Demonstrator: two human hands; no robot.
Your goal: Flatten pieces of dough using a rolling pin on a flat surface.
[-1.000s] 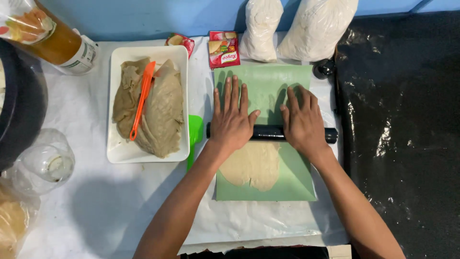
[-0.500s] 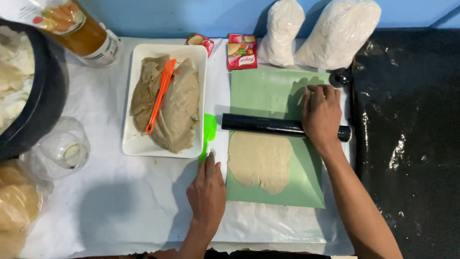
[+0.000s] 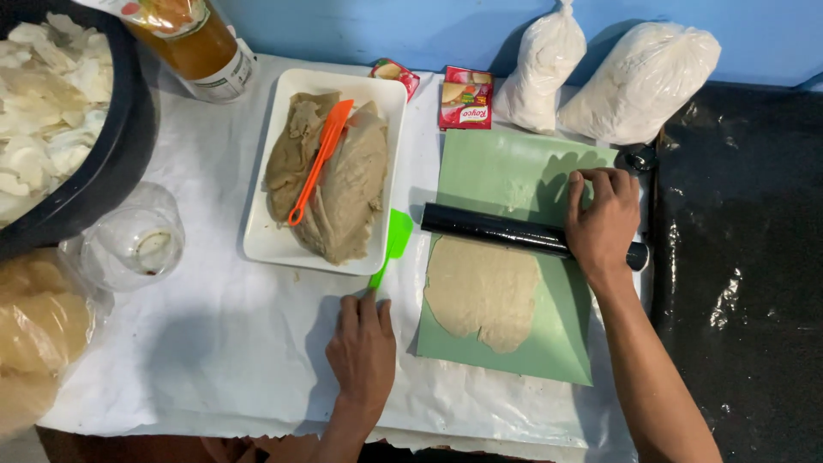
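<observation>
A flattened sheet of beige dough (image 3: 483, 291) lies on a green mat (image 3: 506, 171). A black rolling pin (image 3: 493, 229) rests across the mat at the dough's far edge. My right hand (image 3: 603, 221) lies on the pin's right end, fingers curled over it. My left hand (image 3: 362, 343) rests on the white cover left of the mat, fingertips touching the handle of a green spatula (image 3: 390, 244). A white tray (image 3: 270, 244) holds lumps of brown dough (image 3: 351, 189) and an orange knife (image 3: 319, 163).
A black bowl (image 3: 111, 163) of pale chips sits at the far left, with a clear jar (image 3: 137, 244) below it and a bag of crackers (image 3: 34, 326). An amber bottle (image 3: 193, 43), two seasoning sachets (image 3: 465, 99) and two white flour bags (image 3: 639, 77) line the back. A black surface (image 3: 746, 257) lies right.
My left hand left the rolling pin, came back toward me and reached the green spatula's handle. The right hand stays on the pin's right end. The camera view shifted.
</observation>
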